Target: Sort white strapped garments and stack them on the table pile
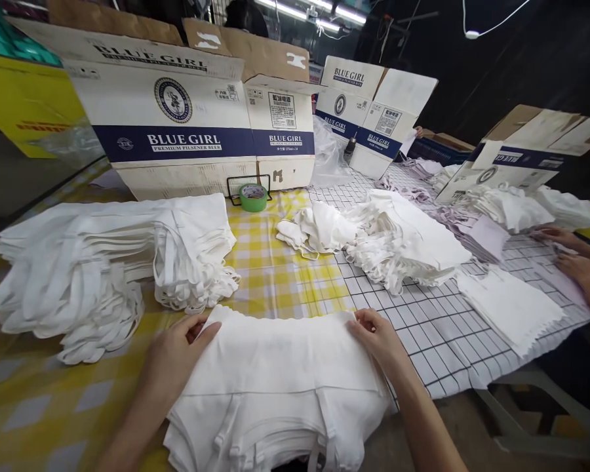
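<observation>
A white garment (280, 367) lies flat on top of a stack at the table's near edge, right in front of me. My left hand (177, 351) pinches its upper left corner, fingers closed on the cloth. My right hand (376, 334) pinches the upper right corner the same way. The scalloped top hem stretches between the two hands. Under it, more white folded pieces (255, 439) hang over the table edge.
A big pile of white garments (108, 262) fills the left. Smaller white piles (398, 242) lie mid-table. "Blue Girl" cartons (187, 124) stand behind, with a green tape roll (253, 196). Another person's hands (575, 259) work at the right by folded pieces (509, 305).
</observation>
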A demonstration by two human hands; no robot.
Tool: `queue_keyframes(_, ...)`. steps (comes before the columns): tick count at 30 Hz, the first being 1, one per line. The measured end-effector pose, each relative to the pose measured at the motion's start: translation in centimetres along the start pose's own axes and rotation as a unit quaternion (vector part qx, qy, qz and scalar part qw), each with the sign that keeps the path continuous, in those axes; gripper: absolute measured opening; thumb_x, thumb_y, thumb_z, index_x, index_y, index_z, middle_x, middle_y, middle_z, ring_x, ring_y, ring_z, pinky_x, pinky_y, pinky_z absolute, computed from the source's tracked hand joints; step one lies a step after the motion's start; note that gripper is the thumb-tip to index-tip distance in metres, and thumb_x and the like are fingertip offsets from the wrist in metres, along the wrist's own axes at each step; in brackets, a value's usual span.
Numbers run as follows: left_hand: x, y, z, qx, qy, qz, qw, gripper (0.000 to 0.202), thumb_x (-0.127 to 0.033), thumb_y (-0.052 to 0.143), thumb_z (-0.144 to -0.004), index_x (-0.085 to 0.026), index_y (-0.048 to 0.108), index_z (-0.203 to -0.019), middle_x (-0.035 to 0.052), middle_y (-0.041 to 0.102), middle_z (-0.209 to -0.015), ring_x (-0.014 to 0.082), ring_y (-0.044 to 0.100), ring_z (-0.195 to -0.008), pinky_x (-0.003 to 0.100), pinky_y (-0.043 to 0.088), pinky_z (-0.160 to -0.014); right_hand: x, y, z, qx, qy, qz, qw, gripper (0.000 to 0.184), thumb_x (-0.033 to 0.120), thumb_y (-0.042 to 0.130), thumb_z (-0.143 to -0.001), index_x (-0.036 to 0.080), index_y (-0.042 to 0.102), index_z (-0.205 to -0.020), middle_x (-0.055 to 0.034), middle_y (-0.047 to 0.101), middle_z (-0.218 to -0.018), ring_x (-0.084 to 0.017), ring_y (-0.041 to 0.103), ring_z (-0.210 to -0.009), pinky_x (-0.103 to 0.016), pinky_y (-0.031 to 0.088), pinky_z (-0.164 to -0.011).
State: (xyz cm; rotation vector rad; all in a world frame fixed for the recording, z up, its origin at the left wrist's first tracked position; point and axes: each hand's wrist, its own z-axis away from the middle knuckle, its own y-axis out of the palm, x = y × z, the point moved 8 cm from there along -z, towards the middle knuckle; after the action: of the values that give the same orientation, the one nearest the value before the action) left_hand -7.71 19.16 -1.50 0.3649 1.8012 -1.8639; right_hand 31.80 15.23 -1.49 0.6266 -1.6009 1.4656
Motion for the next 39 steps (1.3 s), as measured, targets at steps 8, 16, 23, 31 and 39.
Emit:
queue_keyframes(8,0.3,0.4,-0.6,0.024,-0.043,0.191,0.98,0.041,-0.055,0.062,-0.066,-0.018,0.063,-0.083,0.0003,0.063,-0.073,0.0169,0.057,-0.068,0.024,0.042,-0.06,2.8,-1.3,1.9,-0.044,-0.077,0.04,0.995,0.022,0.041,0.048,-0.085,0.021,0.053,-0.078,-0.0032,0.054,-0.086,-0.018,0.051,-0.078,-0.027,0.039,-0.066)
queue_keyframes(16,-1.1,-1.0,1.2,0.091,-0.01,0.378,0.921,0.037,-0.053,0.061,-0.072,-0.018,0.051,-0.082,-0.0008,0.058,-0.073,0.0144,0.057,-0.067,0.024,0.046,-0.06,4.4,-2.1,3.4,-0.073,-0.023,-0.044,0.996,0.035,0.054,0.051,-0.081,0.02,0.059,-0.083,-0.0034,0.059,-0.068,-0.018,0.051,-0.062,-0.025,0.041,-0.054)
queue_keyframes(23,0.1,-3.2,3.1,0.091,-0.014,0.415,0.905,0.039,-0.054,0.062,-0.071,-0.021,0.054,-0.09,-0.0003,0.065,-0.07,0.0168,0.06,-0.065,0.025,0.05,-0.058,4.4,-3.0,4.1,-0.099,-0.059,-0.026,0.993,0.029,0.045,0.057,-0.08,0.022,0.063,-0.095,-0.0025,0.064,-0.08,-0.019,0.057,-0.07,-0.025,0.044,-0.061)
queue_keyframes(31,2.8,-3.8,3.7,0.024,-0.033,0.43,0.902,0.042,-0.049,0.065,-0.071,-0.02,0.066,-0.101,0.0031,0.072,-0.089,0.0246,0.063,-0.093,0.027,0.052,-0.075,6.7,-3.2,4.7,-0.125,-0.086,-0.084,0.985,0.028,0.047,0.059,-0.078,0.02,0.06,-0.073,-0.0014,0.057,-0.07,-0.016,0.05,-0.064,-0.023,0.039,-0.054)
queue_keyframes(39,1.9,-3.5,3.9,0.008,-0.052,0.431,0.901,0.046,-0.053,0.063,-0.071,-0.016,0.064,-0.098,0.0038,0.07,-0.076,0.021,0.064,-0.071,0.025,0.049,-0.057,6.0,-2.8,4.2,-0.113,-0.038,-0.125,0.985,0.029,0.048,0.059,-0.078,0.019,0.059,-0.078,-0.002,0.054,-0.071,-0.016,0.047,-0.065,-0.022,0.04,-0.053)
